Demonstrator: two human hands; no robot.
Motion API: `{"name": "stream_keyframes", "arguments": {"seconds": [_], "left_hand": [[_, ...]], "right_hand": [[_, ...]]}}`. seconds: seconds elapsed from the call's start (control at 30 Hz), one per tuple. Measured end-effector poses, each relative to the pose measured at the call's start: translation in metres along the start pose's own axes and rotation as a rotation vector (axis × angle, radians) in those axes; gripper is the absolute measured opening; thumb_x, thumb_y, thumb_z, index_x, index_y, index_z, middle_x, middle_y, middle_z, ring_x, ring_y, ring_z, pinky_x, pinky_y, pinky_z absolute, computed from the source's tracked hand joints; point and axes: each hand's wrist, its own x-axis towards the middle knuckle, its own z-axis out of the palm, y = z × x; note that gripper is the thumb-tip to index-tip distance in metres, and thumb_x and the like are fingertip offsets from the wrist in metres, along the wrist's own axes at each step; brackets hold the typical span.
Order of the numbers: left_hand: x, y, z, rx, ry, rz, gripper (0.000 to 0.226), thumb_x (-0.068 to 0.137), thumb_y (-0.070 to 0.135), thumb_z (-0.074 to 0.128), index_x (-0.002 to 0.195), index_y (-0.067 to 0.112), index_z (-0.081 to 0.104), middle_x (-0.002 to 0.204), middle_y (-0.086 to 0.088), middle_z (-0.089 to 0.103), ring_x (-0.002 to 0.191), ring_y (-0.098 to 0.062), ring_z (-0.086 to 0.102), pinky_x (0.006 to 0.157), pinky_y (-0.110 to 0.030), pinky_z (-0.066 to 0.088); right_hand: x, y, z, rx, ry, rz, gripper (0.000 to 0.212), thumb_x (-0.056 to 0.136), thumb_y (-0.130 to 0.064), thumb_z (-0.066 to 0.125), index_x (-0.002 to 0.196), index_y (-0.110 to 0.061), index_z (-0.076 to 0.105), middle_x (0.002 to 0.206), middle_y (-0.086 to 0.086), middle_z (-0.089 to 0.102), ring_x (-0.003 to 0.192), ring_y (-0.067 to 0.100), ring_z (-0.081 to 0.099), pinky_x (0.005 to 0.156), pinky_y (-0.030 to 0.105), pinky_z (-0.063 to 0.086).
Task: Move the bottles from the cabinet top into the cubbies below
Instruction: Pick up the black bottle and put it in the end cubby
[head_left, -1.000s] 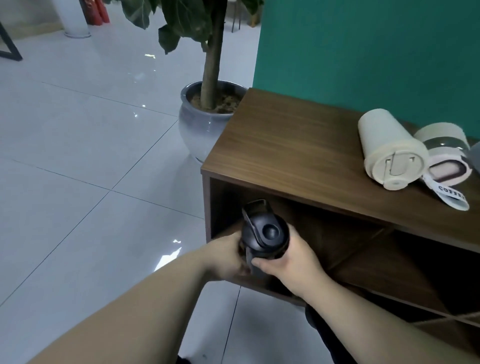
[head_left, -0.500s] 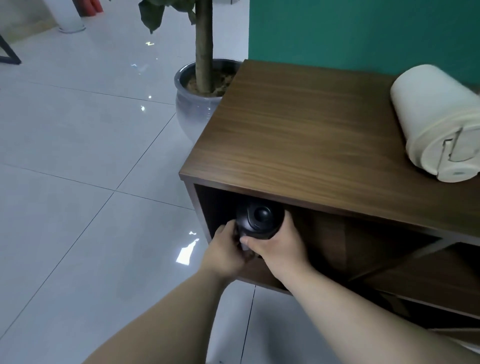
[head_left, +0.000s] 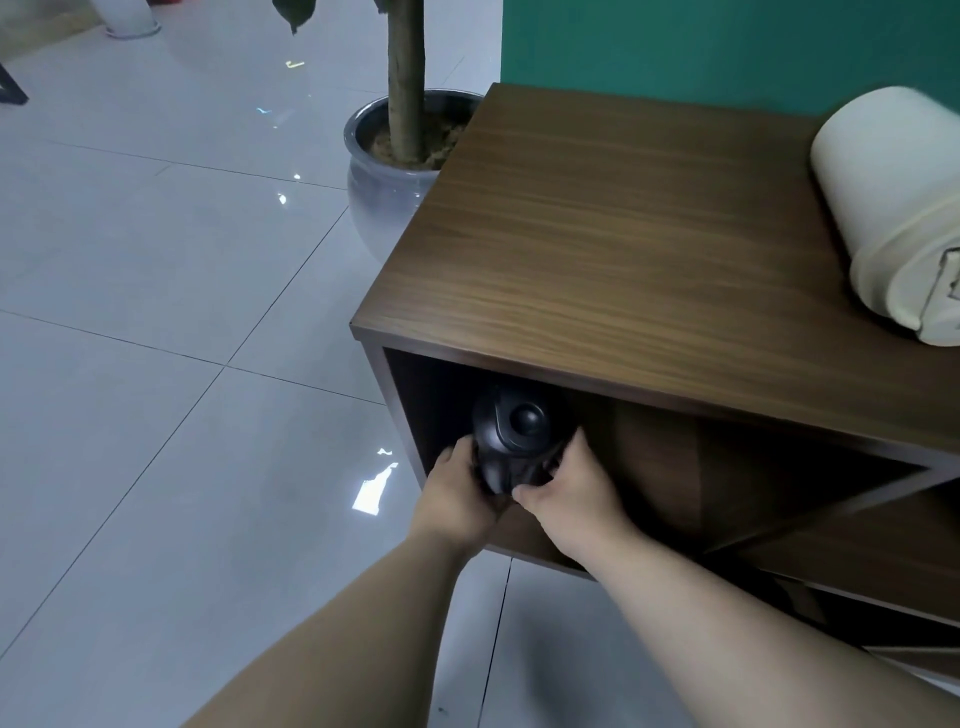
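Observation:
A black bottle (head_left: 511, 431) with a round lid sits inside the leftmost cubby of the brown wooden cabinet (head_left: 613, 249), just under the top board. My left hand (head_left: 454, 491) grips its left side and my right hand (head_left: 569, 491) grips its right side; both are at the cubby mouth. The bottle's lower body is hidden by my fingers. A cream bottle (head_left: 893, 208) lies on its side on the cabinet top at the far right, partly cut off by the frame edge.
A grey ceramic pot (head_left: 384, 192) with a tree trunk stands on the floor, close against the cabinet's left rear corner. Slanted dividers (head_left: 810, 519) split the cubbies to the right. A green wall rises behind the cabinet. Glossy white floor tiles lie to the left.
Both hands have pushed the black bottle from in front of the cubby into it, under the top board. The view has closed in and swung left, so the second cream cup is out of frame.

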Motion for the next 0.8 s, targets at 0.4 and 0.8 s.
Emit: {"name": "stream_keyframes", "arguments": {"seconds": [0.4,0.8], "left_hand": [[0.010,-0.008,0.011,0.090,0.063,0.019,0.055,0.073,0.027,0.079,0.121,0.027,0.054,0.109,0.001,0.063,0.096,-0.024,0.063,0.070,-0.028,0.042],[0.012,-0.021,0.004,0.069,0.074,0.014,0.058,0.080,0.017,0.075,0.127,0.032,0.045,0.104,0.003,0.069,0.090,-0.025,0.067,0.068,-0.030,0.045]], "right_hand": [[0.011,0.020,0.003,-0.083,-0.006,0.082,0.030,0.084,-0.008,0.069,0.110,-0.014,0.057,0.118,0.014,0.069,0.114,0.033,0.064,0.099,0.052,0.052],[0.005,0.019,0.010,-0.076,0.028,0.082,0.034,0.087,-0.008,0.071,0.118,-0.010,0.060,0.127,0.010,0.069,0.119,0.029,0.064,0.102,0.049,0.049]]}}
